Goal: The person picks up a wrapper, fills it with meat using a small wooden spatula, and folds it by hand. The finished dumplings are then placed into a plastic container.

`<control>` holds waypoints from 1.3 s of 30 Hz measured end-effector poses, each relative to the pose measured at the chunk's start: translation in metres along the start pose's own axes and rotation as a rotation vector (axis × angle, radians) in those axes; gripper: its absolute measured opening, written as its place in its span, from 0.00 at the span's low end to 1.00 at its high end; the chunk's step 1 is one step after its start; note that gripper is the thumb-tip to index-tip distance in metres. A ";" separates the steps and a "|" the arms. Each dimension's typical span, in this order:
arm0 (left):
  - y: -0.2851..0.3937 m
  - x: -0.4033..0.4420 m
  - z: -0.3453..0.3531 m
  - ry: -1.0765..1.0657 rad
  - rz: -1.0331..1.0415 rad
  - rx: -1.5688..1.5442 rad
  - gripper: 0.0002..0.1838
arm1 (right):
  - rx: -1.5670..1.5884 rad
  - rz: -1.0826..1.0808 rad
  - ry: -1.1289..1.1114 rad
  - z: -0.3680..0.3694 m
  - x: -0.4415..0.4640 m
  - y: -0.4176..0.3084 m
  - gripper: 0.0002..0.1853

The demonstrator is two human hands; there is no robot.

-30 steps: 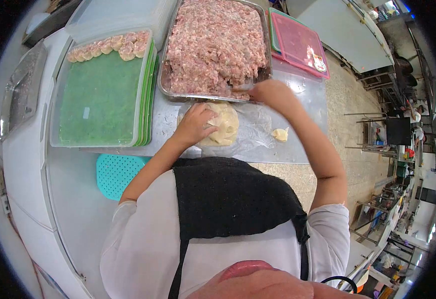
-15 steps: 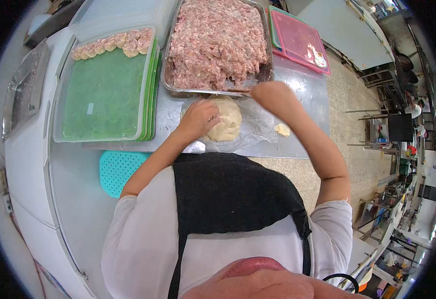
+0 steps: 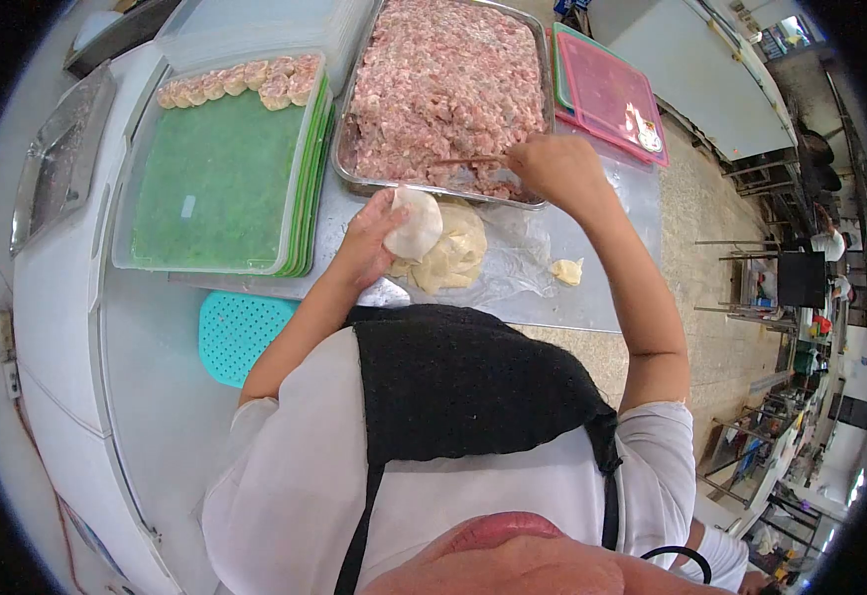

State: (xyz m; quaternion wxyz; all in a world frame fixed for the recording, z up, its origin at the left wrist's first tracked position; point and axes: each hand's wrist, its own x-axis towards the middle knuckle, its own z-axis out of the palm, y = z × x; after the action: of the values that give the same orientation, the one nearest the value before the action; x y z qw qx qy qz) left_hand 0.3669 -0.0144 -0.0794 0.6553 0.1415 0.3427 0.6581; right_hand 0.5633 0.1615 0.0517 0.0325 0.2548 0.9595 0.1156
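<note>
My left hand (image 3: 362,243) is closed on a round, pale dumpling wrapper (image 3: 416,224), held up above a pile of wrappers (image 3: 451,256) on clear plastic. My right hand (image 3: 558,171) grips a thin brown stick-like spatula (image 3: 473,160), whose far end lies in the minced meat (image 3: 443,84). That meat fills most of a metal tray (image 3: 346,169) just beyond both hands. A small lump of dough (image 3: 566,271) sits on the plastic to the right. Filled dumplings (image 3: 240,81) line the far edge of a green-based plastic tray (image 3: 210,193) at the left.
Stacked clear lids or trays (image 3: 255,35) stand behind the dumplings. Pink and green lids (image 3: 607,94) lie on the metal table (image 3: 602,223) at the right. A turquoise perforated piece (image 3: 240,335) is below the table's left edge. Another person (image 3: 828,243) is far off at the right.
My left hand has lifted a wrapper off the pile, which it was touching before. My right hand keeps hold of the spatula, whose tip now reaches into the meat near the tray's front edge.
</note>
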 end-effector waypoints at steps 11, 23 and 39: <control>-0.005 -0.011 -0.011 -0.004 -0.223 0.039 0.20 | 0.394 0.019 -0.108 0.063 0.014 -0.031 0.18; 0.004 -0.004 -0.014 -0.049 -0.119 0.177 0.21 | 0.790 0.090 -0.172 0.065 0.005 -0.014 0.18; 0.040 0.076 0.087 0.088 0.265 -0.459 0.38 | 0.711 0.256 0.135 0.023 -0.045 -0.018 0.12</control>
State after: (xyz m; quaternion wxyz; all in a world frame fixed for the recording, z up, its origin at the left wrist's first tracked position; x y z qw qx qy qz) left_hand 0.3840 0.0856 -0.0106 0.5629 0.0043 0.1912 0.8041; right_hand 0.5968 0.1289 0.0249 -0.1357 0.3596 0.9002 -0.2048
